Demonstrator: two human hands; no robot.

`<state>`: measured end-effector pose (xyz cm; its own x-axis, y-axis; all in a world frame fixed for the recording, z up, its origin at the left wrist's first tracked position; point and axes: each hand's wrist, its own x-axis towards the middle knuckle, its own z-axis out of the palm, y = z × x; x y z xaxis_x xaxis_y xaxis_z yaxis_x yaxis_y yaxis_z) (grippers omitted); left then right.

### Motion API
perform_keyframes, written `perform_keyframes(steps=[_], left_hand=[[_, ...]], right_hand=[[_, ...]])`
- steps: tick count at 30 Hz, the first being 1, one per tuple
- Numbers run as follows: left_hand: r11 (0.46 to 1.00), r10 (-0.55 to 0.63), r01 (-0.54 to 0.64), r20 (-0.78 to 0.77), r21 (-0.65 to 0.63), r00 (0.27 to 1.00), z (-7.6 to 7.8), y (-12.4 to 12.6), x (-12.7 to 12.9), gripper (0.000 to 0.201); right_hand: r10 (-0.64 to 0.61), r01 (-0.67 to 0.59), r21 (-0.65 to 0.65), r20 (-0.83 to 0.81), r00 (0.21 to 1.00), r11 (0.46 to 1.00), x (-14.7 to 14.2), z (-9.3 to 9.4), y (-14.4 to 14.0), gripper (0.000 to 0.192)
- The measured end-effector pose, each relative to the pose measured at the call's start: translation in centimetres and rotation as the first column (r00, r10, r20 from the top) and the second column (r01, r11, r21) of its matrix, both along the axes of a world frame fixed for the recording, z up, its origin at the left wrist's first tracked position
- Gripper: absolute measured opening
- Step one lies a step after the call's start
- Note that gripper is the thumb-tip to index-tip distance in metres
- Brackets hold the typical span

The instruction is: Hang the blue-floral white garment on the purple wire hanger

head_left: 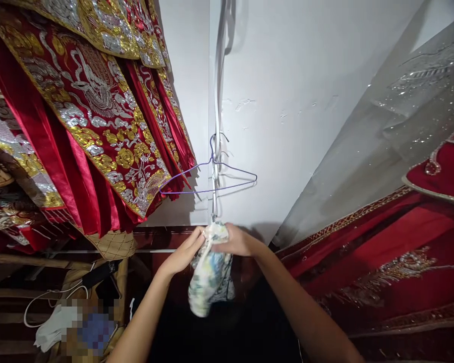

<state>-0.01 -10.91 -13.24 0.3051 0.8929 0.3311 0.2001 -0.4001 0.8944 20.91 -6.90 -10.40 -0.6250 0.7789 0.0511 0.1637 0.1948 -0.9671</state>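
Overhead, both hands' fingers pinch the top of a cloth: left hand, right hand, under a hanger.

You find no readable text, label, brand, number or sign here. The embroidered red robes above and left of your fingers carry only gold and silver motifs, and the patterned cloth bundle between your fingertips shows a print without letters.

A costume storeroom: embroidered red-and-gold robes crowd a white wall beside a wire hanger.
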Motion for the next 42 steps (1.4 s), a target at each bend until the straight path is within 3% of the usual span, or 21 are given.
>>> perform_keyframes(steps=[2, 4, 6, 10, 12, 14, 18, 21, 24, 26, 28, 29, 31, 32, 33, 34, 35, 37, 39, 40, 42], left_hand=[[1.0, -0.003, 0.004, -0.075, 0.01, 0.997, -1.3, -0.7, -1.6, 0.028], [0.999, 0.046, -0.044, -0.149, 0.019, 0.988, -2.0, -1.3, -3.1, 0.026], [0.993, 0.115, -0.116, -0.216, 0.009, 0.969, -2.0, -1.5, -4.7, 0.024], [0.983, 0.16, -0.182, -0.467, -0.001, 0.87, -1.1, -0.6, -8.0, 0.021], [0.98, 0.137, -0.195, -0.606, -0.03, 0.784, -0.6, 0.5, -9.6, 0.021], [0.976, 0.151, -0.215, -0.643, -0.023, 0.751, 0.2, 1.8, -10.7, 0.02], [0.961, 0.273, -0.217, -0.453, 0.172, 0.849, 3.3, 4.8, -10.4, 0.01], [0.957, 0.211, -0.114, -0.367, 0.268, 0.906, 6.2, 6.6, -7.9, 0.009], [0.936, 0.204, -0.097, -0.297, 0.338, 0.933, 8.1, 7.9, -5.2, 0.026], [0.918, 0.227, -0.113, -0.271, 0.38, 0.935, 8.8, 8.6, -4.1, 0.041], [0.911, 0.233, -0.094, -0.314, 0.401, 0.92, 9.4, 9.3, -4.0, 0.043], [0.911, 0.237, -0.082, -0.351, 0.405, 0.906, 9.8, 9.6, -4.2, 0.041], [0.908, 0.249, -0.063, -0.414, 0.414, 0.876, 10.7, 9.9, -5.1, 0.036], [0.905, 0.25, -0.049, -0.435, 0.422, 0.865, 11.2, 10.0, -5.6, 0.033], [0.902, 0.245, -0.029, -0.454, 0.432, 0.857, 11.7, 10.1, -6.2, 0.031], [0.897, 0.242, -0.012, -0.468, 0.442, 0.85, 12.1, 10.2, -6.6, 0.029], [0.891, 0.249, -0.009, -0.474, 0.453, 0.845, 12.3, 10.3, -7.1, 0.027], [0.886, 0.296, -0.068, -0.448, 0.458, 0.844, 12.3, 10.6, -7.8, 0.027], [0.887, 0.367, -0.205, -0.365, 0.413, 0.855, 11.6, 11.1, -8.0, 0.031], [0.884, 0.404, -0.283, -0.307, 0.372, 0.862, 11.1, 11.4, -7.9, 0.034], [0.869, 0.463, -0.399, -0.195, 0.292, 0.865, 10.2, 12.1, -7.2, 0.036]], right_hand=[[-0.195, 0.191, 0.188, 0.003, 0.981, 0.963, 0.9, 1.7, 2.6, 0.014], [-0.371, 0.39, 0.356, -0.124, 0.92, 0.849, 1.4, 2.9, 5.8, 0.026], [-0.455, 0.503, 0.394, -0.216, 0.864, 0.769, 1.5, 3.0, 8.5, 0.041], [-0.466, 0.466, 0.333, -0.086, 0.881, 0.82, 1.6, 0.9, 10.9, 0.033], [-0.47, 0.459, 0.334, -0.052, 0.881, 0.823, 2.3, -0.2, 10.5, 0.026], [-0.462, 0.455, 0.328, -0.06, 0.885, 0.828, 3.6, -0.6, 9.5, 0.022], [-0.451, 0.451, 0.286, -0.07, 0.89, 0.845, 6.2, 0.3, 7.7, 0.017], [-0.431, 0.433, 0.26, -0.065, 0.9, 0.863, 6.4, 1.2, 6.6, 0.014], [-0.38, 0.384, 0.236, -0.063, 0.923, 0.893, 5.3, 1.4, 5.1, 0.017], [-0.39, 0.388, 0.258, -0.045, 0.92, 0.885, 4.8, 1.5, 4.0, 0.029], [-0.477, 0.472, 0.327, -0.071, 0.876, 0.819, 5.3, 1.7, 3.0, 0.05], [-0.541, 0.545, 0.37, -0.123, 0.832, 0.753, 6.1, 1.9, 2.8, 0.064], [-0.671, 0.712, 0.418, -0.272, 0.69, 0.564, 8.4, 2.6, 3.0, 0.084], [-0.712, 0.768, 0.418, -0.321, 0.624, 0.484, 9.8, 3.1, 3.3, 0.087], [-0.735, 0.792, 0.415, -0.333, 0.591, 0.448, 11.3, 3.7, 3.8, 0.083], [-0.738, 0.783, 0.41, -0.306, 0.602, 0.469, 12.7, 4.4, 4.4, 0.074], [-0.717, 0.742, 0.398, -0.245, 0.653, 0.54, 14.0, 5.1, 5.0, 0.06], [-0.591, 0.588, 0.307, -0.092, 0.801, 0.749, 15.6, 6.5, 5.7, 0.033], [-0.459, 0.461, 0.137, -0.05, 0.887, 0.877, 15.6, 7.4, 5.9, 0.024], [-0.433, 0.438, 0.055, -0.085, 0.898, 0.897, 15.0, 7.5, 5.6, 0.027], [-0.458, 0.462, -0.034, -0.219, 0.861, 0.886, 12.8, 7.0, 4.8, 0.033]])
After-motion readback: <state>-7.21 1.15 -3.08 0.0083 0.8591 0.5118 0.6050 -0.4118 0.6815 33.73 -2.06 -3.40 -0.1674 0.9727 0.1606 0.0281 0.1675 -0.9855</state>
